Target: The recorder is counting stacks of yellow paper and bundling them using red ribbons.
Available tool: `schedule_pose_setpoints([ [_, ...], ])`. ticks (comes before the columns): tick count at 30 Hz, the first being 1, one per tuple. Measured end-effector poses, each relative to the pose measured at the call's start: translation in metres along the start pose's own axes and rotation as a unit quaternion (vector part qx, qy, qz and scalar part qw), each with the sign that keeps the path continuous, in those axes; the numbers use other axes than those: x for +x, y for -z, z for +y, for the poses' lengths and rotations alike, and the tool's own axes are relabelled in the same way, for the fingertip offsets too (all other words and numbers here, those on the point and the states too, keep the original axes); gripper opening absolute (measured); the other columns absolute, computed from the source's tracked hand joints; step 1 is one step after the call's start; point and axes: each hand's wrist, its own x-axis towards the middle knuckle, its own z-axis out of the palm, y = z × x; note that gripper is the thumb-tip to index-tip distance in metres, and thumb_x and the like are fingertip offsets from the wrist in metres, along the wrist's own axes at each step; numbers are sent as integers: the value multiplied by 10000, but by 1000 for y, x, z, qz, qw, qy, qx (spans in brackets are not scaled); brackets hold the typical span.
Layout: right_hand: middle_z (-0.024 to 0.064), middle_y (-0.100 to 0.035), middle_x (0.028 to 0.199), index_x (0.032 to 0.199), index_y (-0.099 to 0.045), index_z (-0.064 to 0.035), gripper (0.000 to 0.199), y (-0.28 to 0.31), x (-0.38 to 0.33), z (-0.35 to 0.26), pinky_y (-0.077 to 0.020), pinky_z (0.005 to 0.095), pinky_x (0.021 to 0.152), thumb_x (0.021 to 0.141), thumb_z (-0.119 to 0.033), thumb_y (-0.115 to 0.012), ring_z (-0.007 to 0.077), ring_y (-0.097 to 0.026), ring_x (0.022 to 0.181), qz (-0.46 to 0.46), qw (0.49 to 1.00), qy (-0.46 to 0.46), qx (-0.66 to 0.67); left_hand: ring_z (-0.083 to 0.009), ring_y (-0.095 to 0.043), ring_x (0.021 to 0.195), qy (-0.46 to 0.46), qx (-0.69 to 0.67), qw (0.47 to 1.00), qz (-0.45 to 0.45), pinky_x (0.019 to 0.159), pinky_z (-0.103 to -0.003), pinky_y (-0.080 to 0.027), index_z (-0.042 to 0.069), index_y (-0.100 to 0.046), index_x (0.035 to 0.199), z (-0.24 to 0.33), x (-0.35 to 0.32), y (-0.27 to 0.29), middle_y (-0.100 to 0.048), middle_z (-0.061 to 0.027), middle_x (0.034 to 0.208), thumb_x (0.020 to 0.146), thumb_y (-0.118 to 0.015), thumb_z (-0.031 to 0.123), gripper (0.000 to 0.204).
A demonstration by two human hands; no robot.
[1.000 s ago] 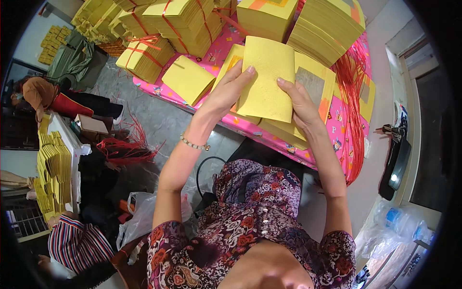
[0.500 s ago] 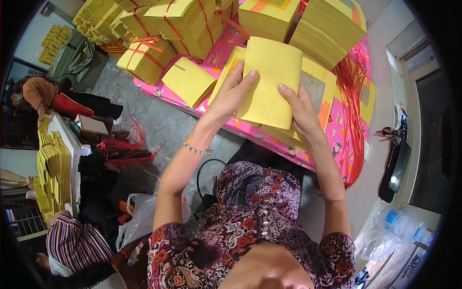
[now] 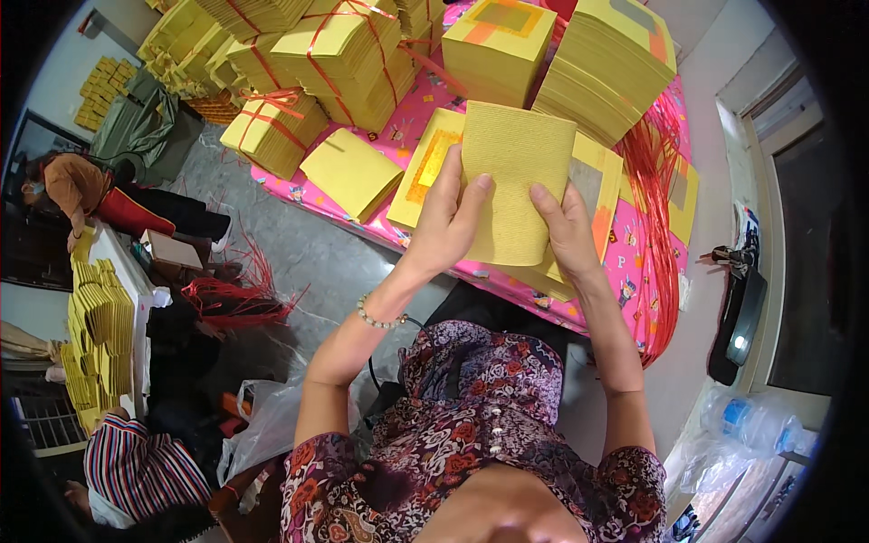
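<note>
Between my two hands I hold up a bundle of yellow paper (image 3: 516, 172) above the near edge of the pink-covered table (image 3: 398, 136). My left hand (image 3: 453, 213) grips its left side, thumb on the front face. On the right side, my right hand (image 3: 570, 231) has its thumb pressed against the same face; the fingers of both hands are partly hidden behind it. Beneath and behind the bundle lie yellow sheets with an orange-framed patch (image 3: 434, 172) and others with a grey patch (image 3: 593, 176). A folded yellow paper bundle (image 3: 351, 175) rests to the left.
Tall yellow paper stacks (image 3: 615, 68) and red-tied bundles (image 3: 339, 63) stand at the back of the table. Red plastic ribbon (image 3: 656, 226) hangs over its right edge. At far left, two people work around a white table (image 3: 136, 299) loaded with yellow paper (image 3: 100, 317).
Both hands have brought the yellow paper bundle slightly down and nearer to me. Its face is tilted differently and looks darker; the orange-framed patch behind shows more.
</note>
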Motion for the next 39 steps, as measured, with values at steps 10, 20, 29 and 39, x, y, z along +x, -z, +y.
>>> schedule_pose_setpoints([
  [10,89,-550,1163,1286,-392,11,443,-3,-14,-4,-421,287,900,916,-157,-567,137,-522,1053,4,993,87,-84,-128,-468,1102,23,-100,994,27,945,-272,-378,-22,-370,1263,7,-4,-8,-513,-101,1178,939,-471,62,350],
  [20,87,-548,1164,1273,-405,8,439,5,-14,-6,-423,291,898,906,-155,-583,139,-521,1053,-15,994,78,-70,-139,-463,1109,-14,-68,997,27,950,-263,-372,-51,-341,1299,3,-10,-12,-498,-110,1215,942,-465,62,395],
  [29,75,-560,1152,1267,-429,1,415,3,-18,-11,-430,280,890,904,-131,-581,126,-529,1036,-10,995,67,-70,-135,-472,1101,-8,-75,996,38,936,-263,-383,-35,-366,1278,-1,-10,-13,-514,-103,1196,942,-468,64,365],
  [39,41,-618,1032,1143,-547,14,279,-5,-13,-17,-446,248,836,913,-139,-584,89,-562,935,39,996,75,-36,-126,-494,1088,54,-112,992,37,938,-268,-392,-13,-418,1229,4,-10,-6,-543,-89,1171,937,-476,57,306],
])
